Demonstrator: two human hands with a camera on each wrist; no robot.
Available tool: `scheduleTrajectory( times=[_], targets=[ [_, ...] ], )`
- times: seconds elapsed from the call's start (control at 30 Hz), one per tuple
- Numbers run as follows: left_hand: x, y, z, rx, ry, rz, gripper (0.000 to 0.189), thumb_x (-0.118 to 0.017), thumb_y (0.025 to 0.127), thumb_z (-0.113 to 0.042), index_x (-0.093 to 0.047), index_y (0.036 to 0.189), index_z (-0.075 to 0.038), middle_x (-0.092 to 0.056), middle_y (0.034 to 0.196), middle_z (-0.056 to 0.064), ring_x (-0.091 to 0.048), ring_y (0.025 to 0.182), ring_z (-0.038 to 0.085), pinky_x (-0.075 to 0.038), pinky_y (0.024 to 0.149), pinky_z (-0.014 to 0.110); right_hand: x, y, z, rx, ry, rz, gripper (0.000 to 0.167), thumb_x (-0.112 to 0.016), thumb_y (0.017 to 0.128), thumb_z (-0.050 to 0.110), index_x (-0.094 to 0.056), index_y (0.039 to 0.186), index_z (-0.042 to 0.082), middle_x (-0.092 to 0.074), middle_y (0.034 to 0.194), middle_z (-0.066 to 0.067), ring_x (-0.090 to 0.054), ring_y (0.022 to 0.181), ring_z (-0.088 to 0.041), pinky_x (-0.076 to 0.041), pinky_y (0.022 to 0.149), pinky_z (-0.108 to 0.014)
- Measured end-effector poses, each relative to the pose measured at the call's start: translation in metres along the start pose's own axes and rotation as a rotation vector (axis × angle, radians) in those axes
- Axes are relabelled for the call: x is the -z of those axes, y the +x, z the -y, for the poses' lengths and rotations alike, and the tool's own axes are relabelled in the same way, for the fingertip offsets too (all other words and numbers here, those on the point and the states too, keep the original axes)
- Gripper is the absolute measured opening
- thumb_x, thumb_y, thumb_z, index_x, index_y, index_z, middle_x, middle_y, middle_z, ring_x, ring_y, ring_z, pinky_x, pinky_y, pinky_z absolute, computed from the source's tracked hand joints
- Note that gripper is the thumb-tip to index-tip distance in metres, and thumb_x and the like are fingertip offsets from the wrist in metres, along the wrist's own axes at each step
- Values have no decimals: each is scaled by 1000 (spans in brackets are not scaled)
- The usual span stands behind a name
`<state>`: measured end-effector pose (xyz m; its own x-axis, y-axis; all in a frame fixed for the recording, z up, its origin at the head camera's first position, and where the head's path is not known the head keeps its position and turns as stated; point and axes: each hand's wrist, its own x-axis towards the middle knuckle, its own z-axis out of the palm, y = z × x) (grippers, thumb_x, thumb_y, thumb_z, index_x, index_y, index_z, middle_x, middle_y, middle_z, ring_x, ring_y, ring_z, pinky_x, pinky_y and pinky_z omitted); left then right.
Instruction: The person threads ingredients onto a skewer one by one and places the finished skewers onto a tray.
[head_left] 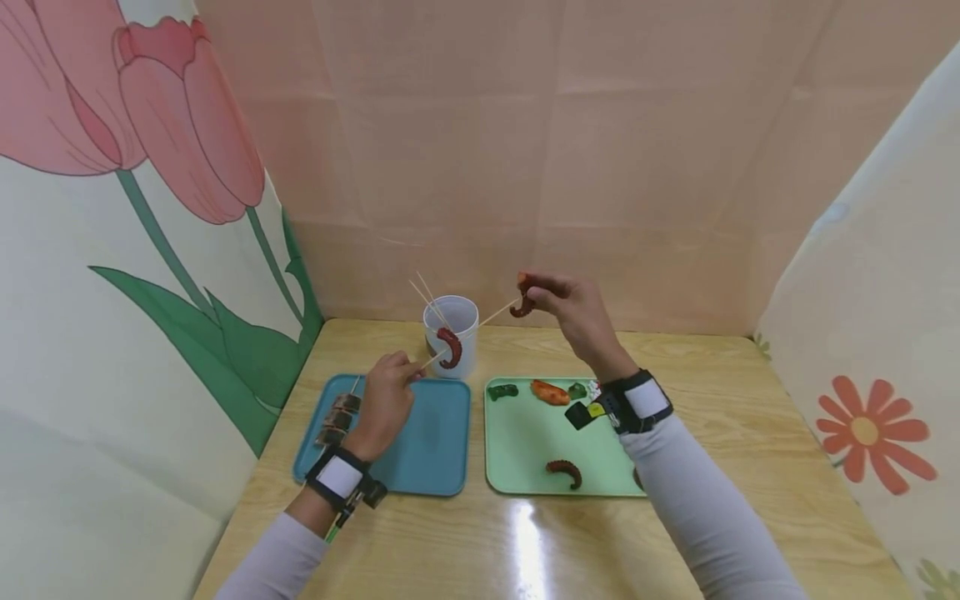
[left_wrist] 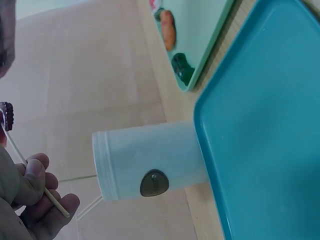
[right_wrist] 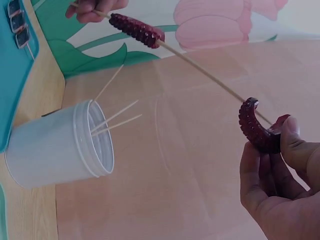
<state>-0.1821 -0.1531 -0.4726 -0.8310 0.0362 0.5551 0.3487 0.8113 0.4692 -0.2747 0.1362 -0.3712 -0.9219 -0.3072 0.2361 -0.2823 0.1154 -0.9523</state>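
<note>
My left hand (head_left: pixel 386 404) grips the blunt end of a thin wooden skewer (right_wrist: pixel 200 70), which slants up to the right. A dark red curled tentacle piece (head_left: pixel 450 347) is threaded on it, close to the left fingers. My right hand (head_left: pixel 583 321) pinches a second tentacle piece (right_wrist: pixel 257 132) between thumb and fingers at the skewer's far end. In the right wrist view the skewer meets this piece at its curl, and the tip is hidden behind it. Both hands are raised above the table, around and over the white cup (head_left: pixel 459 358).
Several bare skewers (right_wrist: pixel 117 117) lean in the cup. At left, a blue tray (head_left: pixel 427 454) holds a skewer of dark pieces (head_left: pixel 337 419). On the light green tray (head_left: pixel 517 442) lie a tentacle piece (head_left: pixel 564 472), an orange piece (head_left: pixel 550 392) and green pieces (head_left: pixel 502 391). Walls stand behind and beside the table.
</note>
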Motion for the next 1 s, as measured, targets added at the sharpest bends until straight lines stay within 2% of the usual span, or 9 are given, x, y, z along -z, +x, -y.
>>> scheduleTrajectory(
  times=[0.33, 0.63, 0.87, 1.0],
  targets=[
    [2, 1, -2, 6, 20, 1, 36, -62, 78, 22, -81, 98, -1, -65, 82, 3, -62, 79, 18, -52, 65, 33, -5, 1, -1, -8, -2, 18, 31, -62, 101, 18, -69, 129, 8, -72, 118, -12, -75, 92, -23, -59, 90, -26],
    [1, 1, -1, 22, 13, 11, 34, -63, 81, 20, -81, 99, -1, -66, 84, 3, -64, 82, 21, -51, 65, 30, -7, 2, -1, -33, 28, 44, 34, -66, 99, 18, -68, 131, 8, -72, 122, -11, -77, 95, -24, -57, 96, -27],
    [2, 2, -3, 22, 20, -9, 32, -64, 83, 20, -81, 99, -2, -62, 82, 2, -57, 80, 16, -48, 65, 27, -10, 3, -7, -64, 203, 70, 39, -73, 94, 20, -68, 128, 2, -72, 124, -12, -75, 94, -25, -58, 96, -31],
    [2, 2, -3, 0, 18, -24, 31, -63, 82, 20, -81, 97, -1, -63, 82, 4, -60, 81, 20, -51, 65, 30, -13, 2, -10, -93, 279, 53, 41, -75, 93, 19, -68, 128, 0, -74, 121, -10, -74, 92, -23, -58, 95, -31]
  ],
)
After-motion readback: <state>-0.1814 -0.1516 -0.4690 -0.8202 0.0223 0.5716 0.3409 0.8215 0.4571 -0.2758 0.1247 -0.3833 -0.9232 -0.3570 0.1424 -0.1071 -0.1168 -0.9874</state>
